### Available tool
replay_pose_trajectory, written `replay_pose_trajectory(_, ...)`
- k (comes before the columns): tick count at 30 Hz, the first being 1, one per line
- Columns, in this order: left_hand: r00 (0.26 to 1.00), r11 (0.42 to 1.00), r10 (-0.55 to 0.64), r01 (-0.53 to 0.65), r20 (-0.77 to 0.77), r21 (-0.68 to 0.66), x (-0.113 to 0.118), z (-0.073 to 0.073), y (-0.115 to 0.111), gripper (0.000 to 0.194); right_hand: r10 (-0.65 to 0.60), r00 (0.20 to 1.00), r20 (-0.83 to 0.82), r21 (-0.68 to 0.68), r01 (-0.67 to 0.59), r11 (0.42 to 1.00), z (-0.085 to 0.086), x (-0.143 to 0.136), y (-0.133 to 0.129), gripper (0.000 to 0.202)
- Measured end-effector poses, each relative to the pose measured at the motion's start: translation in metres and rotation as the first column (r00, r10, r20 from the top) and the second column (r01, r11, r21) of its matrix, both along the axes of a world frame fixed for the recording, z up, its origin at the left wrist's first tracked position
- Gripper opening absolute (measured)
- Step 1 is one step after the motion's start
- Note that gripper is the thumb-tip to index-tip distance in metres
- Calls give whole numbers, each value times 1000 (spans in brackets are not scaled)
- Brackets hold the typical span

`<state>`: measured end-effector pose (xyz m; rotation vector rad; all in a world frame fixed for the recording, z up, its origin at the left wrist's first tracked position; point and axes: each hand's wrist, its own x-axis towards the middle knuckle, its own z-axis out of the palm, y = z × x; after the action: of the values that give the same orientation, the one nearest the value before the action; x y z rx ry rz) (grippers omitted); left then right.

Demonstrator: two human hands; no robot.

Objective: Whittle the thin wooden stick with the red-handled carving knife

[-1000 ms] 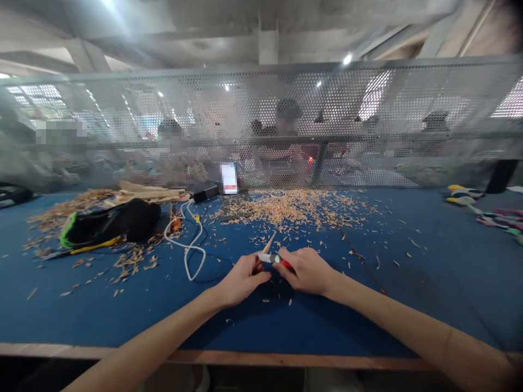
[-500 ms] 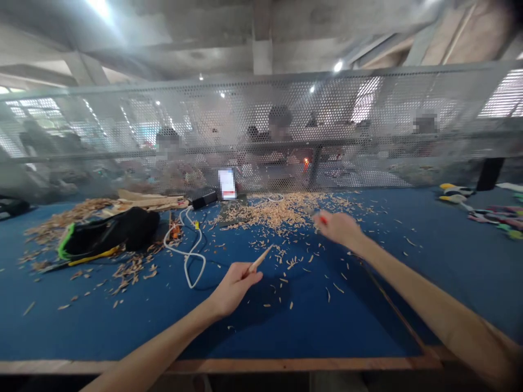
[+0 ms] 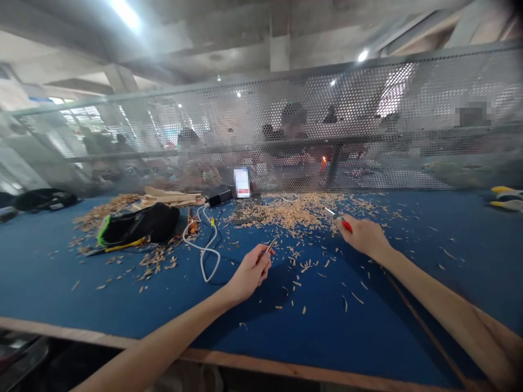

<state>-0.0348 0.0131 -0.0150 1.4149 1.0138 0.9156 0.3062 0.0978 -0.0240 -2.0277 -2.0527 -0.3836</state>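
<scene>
My left hand [image 3: 248, 273] is closed around a thin, pointed wooden stick [image 3: 270, 246], whose tip points up and away over the table. To its right, my right hand [image 3: 366, 237] grips a red-handled knife [image 3: 346, 225]. The knife's metal blade points to the far left, over scattered pale wood shavings [image 3: 300, 212]. Stick and knife are apart from each other. My fingers cover much of both handle and stick.
The blue tabletop [image 3: 155, 316] ends at a wooden front edge. At left lie a black pouch [image 3: 141, 226], wood strips [image 3: 171, 197] and a white cable [image 3: 208, 250]. A lit phone [image 3: 242, 182] stands before the perforated metal screen [image 3: 245, 125]. People sit beyond it.
The view has swung left, so the table's things sit further right in the picture. The stick now appears foreshortened as my left hand has turned. The knife shows more clearly.
</scene>
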Motion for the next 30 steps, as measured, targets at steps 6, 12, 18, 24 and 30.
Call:
replay_pose_trajectory(6, 992, 994, 80, -73, 98, -81, 15, 8, 10, 57, 202, 978, 52, -28, -201, 979, -6, -29, -15, 51)
replay_pose_trajectory(12, 967, 996, 32, -8, 253, -93, 19, 8, 14, 46, 207, 978, 7, -61, -206, 977, -5, -31, -14, 51)
replay_pose_trajectory(18, 961, 998, -21, 39, 277, -59, 15, 6, 11, 29, 219, 976, 12, -68, -218, 974, -5, -31, -13, 50)
replay_pose_trajectory(24, 976, 997, -46, 58, 211, -51, 18, 9, 9, 48, 209, 978, 14, -118, -206, 971, -1, -32, -15, 48)
replay_pose_trajectory(30, 996, 997, -69, 67, 55, 38, 17, 10, 7, 60, 203, 978, 42, -205, -190, 960, 2, -33, -15, 51)
